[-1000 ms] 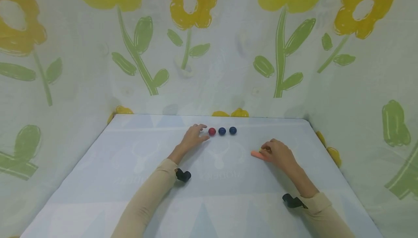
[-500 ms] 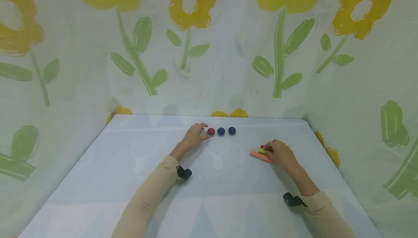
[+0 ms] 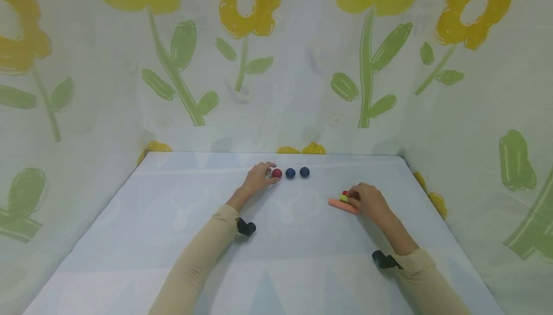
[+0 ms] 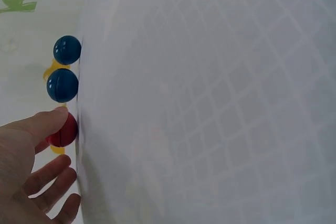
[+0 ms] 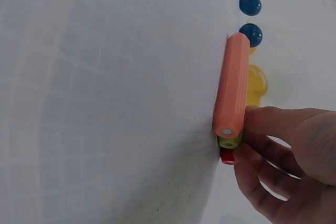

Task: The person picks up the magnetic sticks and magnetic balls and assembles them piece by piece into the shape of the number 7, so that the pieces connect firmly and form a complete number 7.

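On the far part of the table, a red ball (image 3: 277,174) sits between the thumb and index finger of my left hand (image 3: 257,179), which pinches it. Two dark blue balls (image 3: 290,173) stand in a row to its right. My right hand (image 3: 369,202) pinches a yellow-green stick (image 3: 343,199) at its right end. Nearer to me lies a ribbed orange stick (image 5: 232,85), roughly alongside the green one. Beyond the green stick a red piece (image 3: 345,193) peeks out, mostly hidden by the right fingers.
The white patterned table (image 3: 216,252) ends at a flower-printed cloth wall (image 3: 294,79) behind the balls and on both sides. A black wrist camera (image 3: 246,227) is on the left forearm and another black camera (image 3: 383,259) on the right.
The left fingers have closed in on the red ball. The right hand has shifted slightly, and the red piece behind the green stick has come into sight. The head view has turned slightly.
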Motion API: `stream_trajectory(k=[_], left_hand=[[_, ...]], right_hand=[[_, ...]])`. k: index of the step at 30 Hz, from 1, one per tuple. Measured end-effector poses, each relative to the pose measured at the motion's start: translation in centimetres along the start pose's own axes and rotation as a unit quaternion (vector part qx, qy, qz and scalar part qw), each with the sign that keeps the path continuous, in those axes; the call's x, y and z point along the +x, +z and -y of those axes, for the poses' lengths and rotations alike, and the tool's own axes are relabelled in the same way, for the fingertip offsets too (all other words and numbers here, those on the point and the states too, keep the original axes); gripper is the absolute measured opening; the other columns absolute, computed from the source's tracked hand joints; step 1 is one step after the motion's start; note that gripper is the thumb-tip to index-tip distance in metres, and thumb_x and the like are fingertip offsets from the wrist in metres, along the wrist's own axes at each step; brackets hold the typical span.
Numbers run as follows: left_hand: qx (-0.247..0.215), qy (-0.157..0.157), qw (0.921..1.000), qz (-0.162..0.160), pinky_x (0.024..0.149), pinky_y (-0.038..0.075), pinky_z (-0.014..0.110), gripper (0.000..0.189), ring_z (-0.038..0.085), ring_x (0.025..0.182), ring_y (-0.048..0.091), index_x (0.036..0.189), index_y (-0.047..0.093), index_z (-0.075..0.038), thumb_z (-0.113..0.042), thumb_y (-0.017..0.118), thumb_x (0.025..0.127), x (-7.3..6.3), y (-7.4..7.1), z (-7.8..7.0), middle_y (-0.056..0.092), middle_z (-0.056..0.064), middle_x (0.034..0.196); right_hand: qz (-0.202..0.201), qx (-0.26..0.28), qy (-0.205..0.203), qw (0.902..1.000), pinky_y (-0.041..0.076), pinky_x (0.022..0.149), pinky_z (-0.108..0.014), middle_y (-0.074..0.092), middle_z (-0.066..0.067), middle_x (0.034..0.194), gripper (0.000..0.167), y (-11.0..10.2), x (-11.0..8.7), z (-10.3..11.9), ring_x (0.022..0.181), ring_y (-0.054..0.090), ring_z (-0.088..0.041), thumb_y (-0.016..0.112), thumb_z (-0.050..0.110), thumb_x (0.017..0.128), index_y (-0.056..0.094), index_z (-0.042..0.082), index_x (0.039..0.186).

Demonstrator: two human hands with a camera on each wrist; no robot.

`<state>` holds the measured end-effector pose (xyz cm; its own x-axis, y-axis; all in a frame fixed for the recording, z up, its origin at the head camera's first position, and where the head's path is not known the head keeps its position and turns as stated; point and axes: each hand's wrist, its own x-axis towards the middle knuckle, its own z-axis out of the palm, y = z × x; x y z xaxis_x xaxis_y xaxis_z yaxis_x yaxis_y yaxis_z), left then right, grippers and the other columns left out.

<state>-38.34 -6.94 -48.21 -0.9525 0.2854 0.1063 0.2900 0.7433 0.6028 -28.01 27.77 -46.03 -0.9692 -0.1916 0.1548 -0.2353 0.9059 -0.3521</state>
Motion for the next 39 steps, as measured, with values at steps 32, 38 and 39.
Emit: stream_trajectory(k=[32,38,39], left_hand=[[0.021,0.027,0.9994,-0.002,0.102,0.047,0.044,0.037,0.026,0.114,0.059,0.127,0.063,-0.012,-0.021,0.07,0.092,-0.7,-0.4,-0.6,0.068,0.009,0.12],[0.038,0.046,0.9982,0.005,0.098,0.05,0.04,0.036,0.025,0.11,0.06,0.126,0.064,-0.011,-0.02,0.07,0.092,-1.5,-0.8,-0.4,0.069,0.009,0.117],[0.043,0.049,0.9978,0.007,0.098,0.05,0.04,0.036,0.024,0.11,0.061,0.126,0.064,-0.011,-0.02,0.07,0.091,-1.7,-0.8,-0.4,0.069,0.009,0.116]], right_hand=[[0.019,0.008,0.032,0.9993,0.053,0.072,-0.037,0.068,-0.009,0.09,0.014,-0.1,0.0,0.4,0.08,0.058,-0.02,0.074,0.009,0.086,0.072,0.001,0.097],[0.014,0.01,0.027,0.9995,0.053,0.072,-0.038,0.068,-0.01,0.09,0.013,-0.1,-0.1,0.4,0.08,0.059,-0.02,0.074,0.009,0.086,0.072,0.001,0.096],[0.013,0.012,0.028,0.9994,0.053,0.072,-0.038,0.068,-0.01,0.09,0.013,-0.1,-0.1,0.4,0.08,0.059,-0.021,0.074,0.009,0.086,0.072,0.001,0.096]])
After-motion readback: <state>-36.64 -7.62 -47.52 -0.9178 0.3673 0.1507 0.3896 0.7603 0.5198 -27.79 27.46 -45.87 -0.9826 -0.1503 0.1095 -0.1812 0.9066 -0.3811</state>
